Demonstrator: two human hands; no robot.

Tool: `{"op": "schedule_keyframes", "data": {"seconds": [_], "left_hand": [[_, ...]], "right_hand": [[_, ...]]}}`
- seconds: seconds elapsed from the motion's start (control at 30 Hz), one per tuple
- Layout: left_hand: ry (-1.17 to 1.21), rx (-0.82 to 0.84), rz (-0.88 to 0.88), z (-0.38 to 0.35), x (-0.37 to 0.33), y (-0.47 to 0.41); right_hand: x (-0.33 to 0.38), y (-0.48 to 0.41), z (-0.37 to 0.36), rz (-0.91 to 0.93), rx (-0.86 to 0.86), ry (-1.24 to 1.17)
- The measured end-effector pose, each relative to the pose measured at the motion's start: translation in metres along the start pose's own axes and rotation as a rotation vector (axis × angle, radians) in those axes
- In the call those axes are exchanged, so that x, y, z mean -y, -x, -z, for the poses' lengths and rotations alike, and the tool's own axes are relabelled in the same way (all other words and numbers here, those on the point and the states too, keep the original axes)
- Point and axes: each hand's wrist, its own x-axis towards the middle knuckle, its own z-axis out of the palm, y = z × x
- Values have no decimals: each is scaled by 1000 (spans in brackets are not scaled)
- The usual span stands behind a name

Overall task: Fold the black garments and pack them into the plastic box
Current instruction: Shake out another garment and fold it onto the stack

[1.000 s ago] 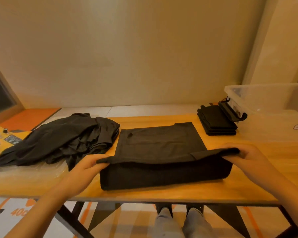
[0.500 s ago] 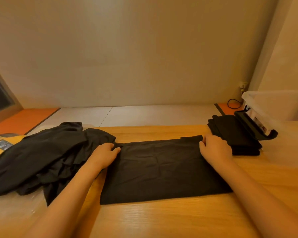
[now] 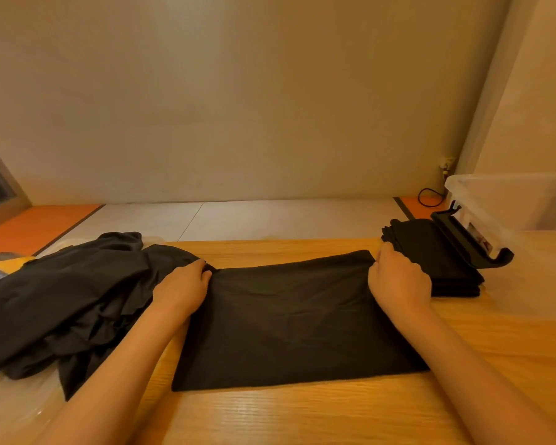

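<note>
Now the garment lies flat, folded, in the middle of the worktop. The left hand grips its far left corner and the right hand grips its far right corner, fingers curled. A loose pile lies to the left, and a stack lies beside the box on the right.

Possibly a plain workroom, wooden table, bare beige wall, orange-and-white floor

Left hand and right hand, fingers curled, forearms outstretched
</note>
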Motion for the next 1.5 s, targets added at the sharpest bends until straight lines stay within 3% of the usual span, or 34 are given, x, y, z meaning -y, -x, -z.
{"op": "schedule_keyframes", "data": {"seconds": [0.17, 0.4, 0.63, 0.83, 0.93, 1.0, 1.07, 1.13, 1.2, 1.33, 1.5], "left_hand": [[-167, 57, 9, -5, -8, -8], [-325, -105, -13, -13, -14, 0], [-424, -163, 11, -21, -19, 10], [-267, -329, 29, -20, -18, 16], [-63, -408, -121, -15, -31, 27], [-26, -281, -212, -17, -45, 38], [-143, -71, -218, -25, -55, 46], [-178, 93, -175, -29, -57, 48], [-132, 195, -132, -31, -53, 45], [-135, 240, -161, -38, -45, 34], [-105, 162, -382, -42, -34, 15]], "right_hand": [[2, -2, -8, -6, 98, 33], [1, -12, -9, 64, 44, 84], [-5, -21, -17, 55, -4, 160], [0, -17, -12, 112, -101, 94], [13, -5, -4, 303, -111, 1], [24, 9, -4, 463, 78, -44], [31, 18, -12, 587, 304, 3], [28, 16, -21, 586, 450, 55], [21, 8, -26, 480, 465, 73], [15, 4, -31, 305, 446, 154], [15, 19, -16, 192, 506, 220]]}}
